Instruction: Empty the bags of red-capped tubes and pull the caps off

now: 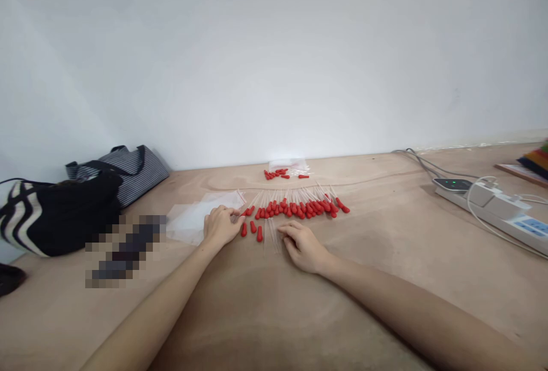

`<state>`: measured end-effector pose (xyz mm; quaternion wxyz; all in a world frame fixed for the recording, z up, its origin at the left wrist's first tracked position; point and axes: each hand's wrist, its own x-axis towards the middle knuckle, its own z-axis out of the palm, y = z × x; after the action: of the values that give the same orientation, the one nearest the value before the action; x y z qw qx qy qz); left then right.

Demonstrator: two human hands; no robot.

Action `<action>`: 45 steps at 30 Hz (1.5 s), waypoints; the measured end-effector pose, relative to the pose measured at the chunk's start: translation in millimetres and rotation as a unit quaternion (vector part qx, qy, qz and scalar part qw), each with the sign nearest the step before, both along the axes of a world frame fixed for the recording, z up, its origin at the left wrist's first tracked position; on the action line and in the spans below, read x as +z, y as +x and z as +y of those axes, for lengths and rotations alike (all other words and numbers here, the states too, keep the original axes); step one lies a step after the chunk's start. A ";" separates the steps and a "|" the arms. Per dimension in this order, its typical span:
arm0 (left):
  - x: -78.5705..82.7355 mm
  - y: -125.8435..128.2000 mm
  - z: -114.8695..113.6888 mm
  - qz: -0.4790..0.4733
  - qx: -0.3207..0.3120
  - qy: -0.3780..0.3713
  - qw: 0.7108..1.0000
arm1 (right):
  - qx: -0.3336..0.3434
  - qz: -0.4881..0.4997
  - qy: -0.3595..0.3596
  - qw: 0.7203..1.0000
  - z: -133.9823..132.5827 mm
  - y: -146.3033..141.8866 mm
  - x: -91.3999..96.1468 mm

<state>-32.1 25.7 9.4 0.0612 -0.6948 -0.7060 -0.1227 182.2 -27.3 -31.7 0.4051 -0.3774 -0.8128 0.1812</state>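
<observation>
Red-bulbed droppers (pixel 295 209) lie side by side in a long row, their clear tubes pointing away from me. My left hand (pixel 223 224) rests at the row's left end, fingers loosely stretched and slightly apart, with the tips at or touching the leftmost red bulb. Just below it are several loose red rubber bulbs (pixel 260 234). Beside these, a few clear tubes (pixel 271 237) without bulbs lie on the wooden table (pixel 274 308). My right hand (pixel 303 245) lies right of the tubes, fingers bent and thumb apart, its fingertips close to them. No held object shows in it.
Clear plastic bags (pixel 192 220) lie left of my left hand. More red bulbs (pixel 276 173) and tubes sit by a bag near the wall. A black bag (pixel 72 211) and a striped bag (pixel 132 171) stand left. A power strip (pixel 500 211) with cables is at right.
</observation>
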 end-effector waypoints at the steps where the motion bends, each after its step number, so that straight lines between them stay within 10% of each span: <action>1: 0.7 0.8 1.7 0.002 0.001 -0.006 1.000 | -0.003 0.005 0.002 1.000 -1.5 1.7 -0.1; 10: -0.1 2.8 -9.8 -0.074 -0.033 0.172 0.982 | -0.015 -0.003 0.064 0.998 -12.8 24.6 0.7; 20: -10.8 48.5 -60.3 -0.088 -0.325 0.151 0.930 | -0.106 -0.193 0.295 0.930 -7.3 47.6 7.2; 45: -22.0 63.5 -66.3 -0.067 -0.364 0.168 0.914 | -0.030 -0.178 0.208 0.961 -3.6 36.8 2.7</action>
<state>31.4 -40.6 -12.6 0.0803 -0.8733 -0.3756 -0.2999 219.0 -31.0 -29.0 0.3287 -0.3351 -0.8799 -0.0740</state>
